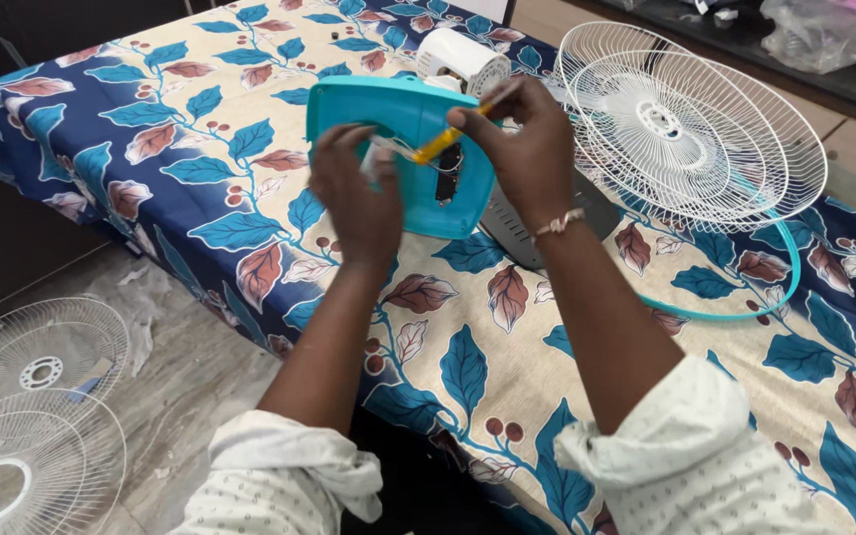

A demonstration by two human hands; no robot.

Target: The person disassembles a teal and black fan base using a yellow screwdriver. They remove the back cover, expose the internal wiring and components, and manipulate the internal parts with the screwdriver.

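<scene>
My right hand (525,149) grips a yellow-handled screwdriver (451,138), its tip pointing down-left at the teal plastic fan base cover (418,111). My left hand (357,193) is over the cover's left part, fingers pinching a small white wire or part near the screwdriver tip. A dark rectangular opening (448,176) shows in the cover. The cover stands tilted on the table with the leaf-pattern cloth (210,149).
A white fan motor housing (463,61) lies behind the cover. Stacked white wire fan guards (691,139) with a teal ring (745,302) lie to the right. A grey part (517,233) sits under my right wrist. More guards (37,416) lie on the floor, left.
</scene>
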